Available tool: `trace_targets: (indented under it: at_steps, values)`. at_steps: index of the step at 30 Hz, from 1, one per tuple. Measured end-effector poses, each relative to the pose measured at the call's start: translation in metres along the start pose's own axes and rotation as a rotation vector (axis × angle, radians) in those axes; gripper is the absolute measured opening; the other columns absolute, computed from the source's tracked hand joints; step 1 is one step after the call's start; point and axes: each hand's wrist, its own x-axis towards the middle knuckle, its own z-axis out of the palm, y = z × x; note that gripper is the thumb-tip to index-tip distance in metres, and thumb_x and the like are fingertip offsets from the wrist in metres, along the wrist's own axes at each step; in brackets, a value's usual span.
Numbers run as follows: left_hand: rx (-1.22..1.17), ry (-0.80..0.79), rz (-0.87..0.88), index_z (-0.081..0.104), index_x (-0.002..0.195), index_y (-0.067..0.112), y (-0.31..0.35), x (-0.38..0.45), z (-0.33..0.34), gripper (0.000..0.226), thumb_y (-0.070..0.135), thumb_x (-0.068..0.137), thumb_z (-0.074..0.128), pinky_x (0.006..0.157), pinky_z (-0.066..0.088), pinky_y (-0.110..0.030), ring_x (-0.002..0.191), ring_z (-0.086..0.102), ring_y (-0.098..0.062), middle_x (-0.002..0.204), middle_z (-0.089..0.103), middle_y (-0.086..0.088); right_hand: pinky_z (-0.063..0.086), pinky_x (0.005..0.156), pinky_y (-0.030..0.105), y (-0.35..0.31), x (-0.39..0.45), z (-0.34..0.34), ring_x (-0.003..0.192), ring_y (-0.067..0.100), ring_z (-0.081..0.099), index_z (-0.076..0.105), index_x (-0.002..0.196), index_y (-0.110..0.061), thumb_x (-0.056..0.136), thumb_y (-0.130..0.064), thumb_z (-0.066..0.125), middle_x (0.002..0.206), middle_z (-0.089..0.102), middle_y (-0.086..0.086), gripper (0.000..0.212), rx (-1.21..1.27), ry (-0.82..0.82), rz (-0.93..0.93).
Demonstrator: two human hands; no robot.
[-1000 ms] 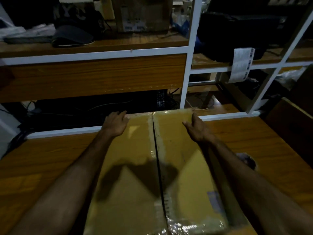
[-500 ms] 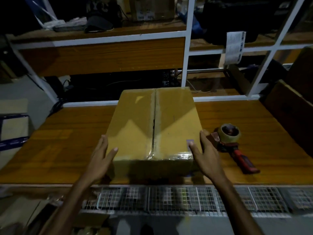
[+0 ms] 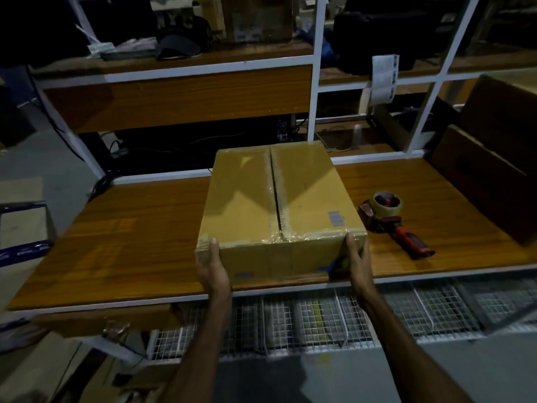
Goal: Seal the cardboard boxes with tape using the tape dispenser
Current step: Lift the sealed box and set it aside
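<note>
Cardboard box [image 3: 279, 205], one on the desk [image 3: 130, 242], sitting at the centre near the front edge, flaps closed, centre seam running 12 to 6 with old clear tape crinkled over the near top edge. One tape dispenser [image 3: 392, 219] lying on the desk at 3 o'clock of the box, just beside it and not touching, tape roll toward 12, red handle pointing toward 4. Two hands. Left hand [image 3: 210, 266] pressing the box's near left corner, fingers straight up the front face, thumb side wrapping the corner. Right hand [image 3: 356, 261] pressing the near right corner the same way, fingers extended along the face; whether its hidden fingers are curling round the side, cannot tell. One more open cardboard box [image 3: 491, 170] standing at 2 o'clock on the desk's right end. White-framed shelf [image 3: 180, 91] rising at 12 behind the desk, carrying a dark cap [image 3: 178, 49] and another carton [image 3: 258, 16]; a paper label strip [image 3: 383, 78] hanging at 1. Wire mesh rack [image 3: 319, 318] lying below the desk's front edge. Nothing sitting between the hands and the dispenser. Against half a second ago: hands are dropping from the top corners to the front face, box is sliding nearer the front edge, dispenser is staying put.
</note>
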Motion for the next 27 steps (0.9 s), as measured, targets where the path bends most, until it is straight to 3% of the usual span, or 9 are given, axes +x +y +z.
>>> trace_targets:
  at_steps: [2, 5, 11, 14, 16, 19, 21, 24, 27]
  values:
    - [-0.041, 0.007, -0.013, 0.054, 0.149, 0.028, -0.004, -0.002, -0.002, 0.105, 0.089, 0.066, 0.073, 0.107, 0.051, -0.057, 0.129, 0.060, -0.030, 0.145, 0.061, -0.002, 0.051, 0.108, 0.054, 0.001, -0.010, 0.004, 0.134, 0.026, 0.055, 0.039, 0.157, -0.039, 0.077, -0.092, 0.060, 0.150, 0.054, 0.000, 0.098, 0.011, 0.038, 0.005]
    - [-0.152, 0.026, 0.001, 0.058, 0.145, 0.027, 0.011, -0.028, -0.012, 0.094, 0.079, 0.068, 0.077, 0.109, 0.050, -0.051, 0.128, 0.061, -0.024, 0.142, 0.063, 0.002, 0.046, 0.115, 0.061, 0.011, -0.033, 0.006, 0.142, 0.028, 0.049, 0.033, 0.162, -0.038, 0.078, -0.090, 0.059, 0.160, 0.045, 0.001, 0.103, 0.009, 0.105, 0.020]
    - [-0.244, 0.011, 0.053, 0.055, 0.139, 0.026, 0.016, -0.065, -0.052, 0.048, 0.028, 0.095, 0.076, 0.112, 0.048, -0.039, 0.110, 0.063, 0.006, 0.128, 0.063, 0.016, 0.048, 0.112, 0.062, 0.016, -0.113, 0.013, 0.132, 0.021, 0.055, 0.040, 0.143, -0.055, 0.099, -0.065, 0.059, 0.151, 0.050, -0.005, 0.049, 0.090, 0.256, -0.003]
    - [-0.261, 0.026, 0.013, 0.047, 0.154, 0.014, 0.026, -0.077, -0.069, 0.065, 0.025, 0.096, 0.075, 0.095, 0.051, -0.012, 0.126, 0.056, -0.015, 0.150, 0.053, -0.001, 0.053, 0.104, 0.066, 0.014, -0.141, 0.011, 0.123, 0.017, 0.059, 0.047, 0.129, -0.053, 0.095, -0.068, 0.062, 0.141, 0.055, -0.005, 0.040, 0.138, 0.292, -0.001]
    - [-0.266, 0.007, -0.012, 0.041, 0.157, 0.015, 0.032, -0.086, -0.078, 0.072, 0.028, 0.095, 0.075, 0.087, 0.047, -0.005, 0.131, 0.049, -0.017, 0.156, 0.043, 0.001, 0.054, 0.101, 0.068, 0.009, -0.158, 0.009, 0.122, 0.020, 0.060, 0.050, 0.123, -0.050, 0.093, -0.069, 0.063, 0.136, 0.057, -0.005, 0.037, 0.158, 0.321, -0.016]
    - [-0.241, -0.056, 0.040, 0.050, 0.153, 0.019, 0.040, -0.096, -0.089, 0.073, 0.040, 0.089, 0.080, 0.112, 0.048, -0.037, 0.133, 0.056, -0.021, 0.152, 0.055, -0.003, 0.055, 0.099, 0.067, 0.000, -0.178, 0.003, 0.117, 0.019, 0.061, 0.049, 0.130, -0.036, 0.092, -0.067, 0.063, 0.129, 0.059, -0.007, 0.051, 0.188, 0.376, -0.038]
    - [-0.249, -0.113, 0.094, 0.060, 0.144, 0.024, 0.042, -0.098, -0.091, 0.073, 0.053, 0.081, 0.081, 0.113, 0.047, -0.052, 0.127, 0.063, -0.022, 0.140, 0.067, 0.001, 0.057, 0.094, 0.064, -0.010, -0.189, -0.003, 0.117, 0.022, 0.062, 0.052, 0.123, -0.040, 0.086, -0.070, 0.065, 0.127, 0.061, -0.006, 0.050, 0.196, 0.391, -0.063]
    - [-0.290, -0.159, 0.064, 0.058, 0.145, 0.030, 0.049, -0.103, -0.083, 0.083, 0.066, 0.075, 0.083, 0.112, 0.047, -0.055, 0.129, 0.062, -0.022, 0.141, 0.066, 0.004, 0.055, 0.092, 0.071, -0.034, -0.197, -0.015, 0.115, 0.025, 0.062, 0.054, 0.111, -0.044, 0.081, -0.073, 0.066, 0.122, 0.063, -0.007, 0.043, 0.184, 0.417, -0.130]
    - [-0.284, -0.252, 0.028, 0.057, 0.140, 0.039, 0.057, -0.109, -0.064, 0.084, 0.076, 0.069, 0.083, 0.108, 0.049, -0.060, 0.127, 0.063, -0.025, 0.138, 0.067, 0.006, 0.052, 0.100, 0.070, -0.064, -0.198, -0.033, 0.119, 0.024, 0.060, 0.054, 0.121, -0.039, 0.084, -0.071, 0.065, 0.124, 0.062, -0.011, 0.050, 0.166, 0.467, -0.204]
